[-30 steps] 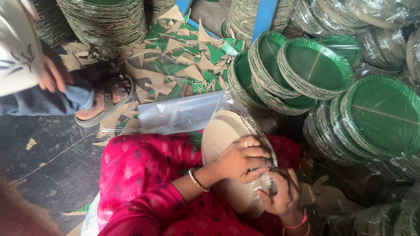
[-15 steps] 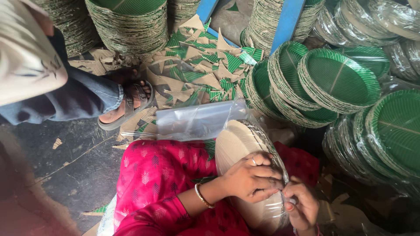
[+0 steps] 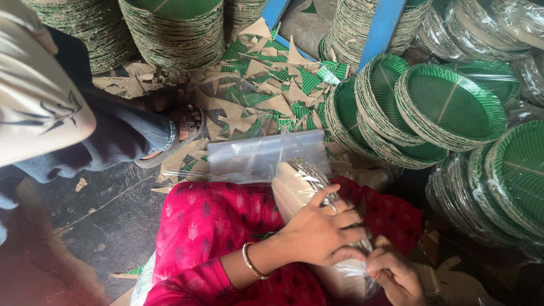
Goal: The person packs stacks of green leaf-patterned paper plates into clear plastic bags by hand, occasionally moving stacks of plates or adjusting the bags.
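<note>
**Stack of plates going into a clear bag**

The stack of pale plates [image 3: 306,190] is resting on edge across the person's lap, over the pink patterned cloth [image 3: 209,221]; the clear plastic bag [image 3: 255,158] is lying just beyond it, its loose end spreading toward the floor. The left hand [image 3: 323,232] is lying spread over the top of the stack, fingers wrapped across the rims and pressing them together; the right hand [image 3: 394,272] is pinching narrowly at the lower edge, where thin plastic is gathering, so the stack is sitting under the left and just above the right. To do this well, I judge the left should be keeping the rims squared while the right is drawing the film taut. Around them, green plates [image 3: 447,105] are leaning in stacks at the right; green and tan offcuts [image 3: 266,93] are littering the floor; another person's sandalled foot [image 3: 175,133] is standing near the bag.
</note>
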